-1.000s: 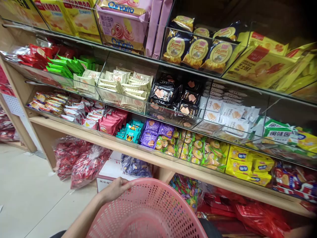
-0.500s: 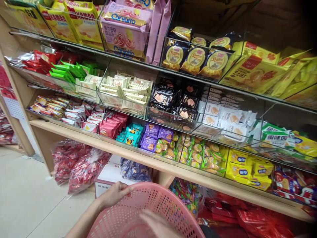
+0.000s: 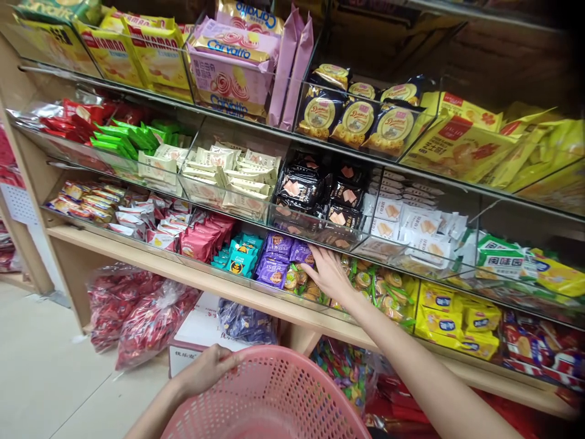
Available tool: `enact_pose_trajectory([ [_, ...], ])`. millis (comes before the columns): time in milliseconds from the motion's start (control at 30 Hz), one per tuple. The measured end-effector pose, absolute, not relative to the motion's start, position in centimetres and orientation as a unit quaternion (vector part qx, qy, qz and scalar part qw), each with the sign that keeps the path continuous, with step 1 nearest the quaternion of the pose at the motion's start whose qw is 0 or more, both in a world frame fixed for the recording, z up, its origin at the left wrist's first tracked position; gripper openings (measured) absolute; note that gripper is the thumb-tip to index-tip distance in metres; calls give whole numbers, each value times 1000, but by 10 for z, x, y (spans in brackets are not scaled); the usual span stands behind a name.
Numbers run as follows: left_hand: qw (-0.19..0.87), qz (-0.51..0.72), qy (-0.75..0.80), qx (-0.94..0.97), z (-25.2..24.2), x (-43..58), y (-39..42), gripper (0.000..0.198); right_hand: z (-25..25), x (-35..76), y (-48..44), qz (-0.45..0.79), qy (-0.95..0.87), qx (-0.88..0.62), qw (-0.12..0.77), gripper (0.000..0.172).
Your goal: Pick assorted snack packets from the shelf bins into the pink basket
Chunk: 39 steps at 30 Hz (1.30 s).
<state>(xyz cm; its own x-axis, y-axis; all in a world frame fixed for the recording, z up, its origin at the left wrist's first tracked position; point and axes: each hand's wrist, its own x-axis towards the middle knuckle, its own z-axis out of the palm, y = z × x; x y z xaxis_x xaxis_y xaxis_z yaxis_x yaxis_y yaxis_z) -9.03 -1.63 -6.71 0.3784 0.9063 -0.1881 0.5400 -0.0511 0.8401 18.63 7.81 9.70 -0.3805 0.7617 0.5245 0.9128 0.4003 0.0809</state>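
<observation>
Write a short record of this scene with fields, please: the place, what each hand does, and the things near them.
place: shop shelves with clear bins of packed snacks
left hand: grips the rim of the pink basket
right hand: open, fingers spread on the small round snack packets, beside the purple packets
under the shelf: red bags on the floor

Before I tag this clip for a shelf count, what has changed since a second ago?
The right hand came up over the pink basket and reached forward into the lower bin, spread flat on the round gold snacks beside the purple packets; nothing visibly gripped. The left hand still holds the basket's rim; the rest is unchanged.
</observation>
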Motion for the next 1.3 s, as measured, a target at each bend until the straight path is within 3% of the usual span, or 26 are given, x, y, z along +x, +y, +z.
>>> enact_pose_trajectory([
  [233, 449, 201, 527, 693, -73, -91, -14, 59, 107, 178, 94, -186, -798, -554, 147, 55],
  [533, 453, 202, 517, 698, -73, -91, -14, 58, 108, 177, 91, -190, -785, -572, 144, 60],
  [733, 460, 201, 516, 694, -66, -89, -16, 53, 100, 175, 86, -236, -771, -566, 170, 57],
  [1100, 448, 189, 524, 699, -62, -88, -16, 53, 89, 178, 82, -258, -782, -516, 237, 34],
  [1300, 450, 190, 515, 705, -64, -89, -17, 57, 87, 186, 65, -305, -784, -467, 273, 37],
])
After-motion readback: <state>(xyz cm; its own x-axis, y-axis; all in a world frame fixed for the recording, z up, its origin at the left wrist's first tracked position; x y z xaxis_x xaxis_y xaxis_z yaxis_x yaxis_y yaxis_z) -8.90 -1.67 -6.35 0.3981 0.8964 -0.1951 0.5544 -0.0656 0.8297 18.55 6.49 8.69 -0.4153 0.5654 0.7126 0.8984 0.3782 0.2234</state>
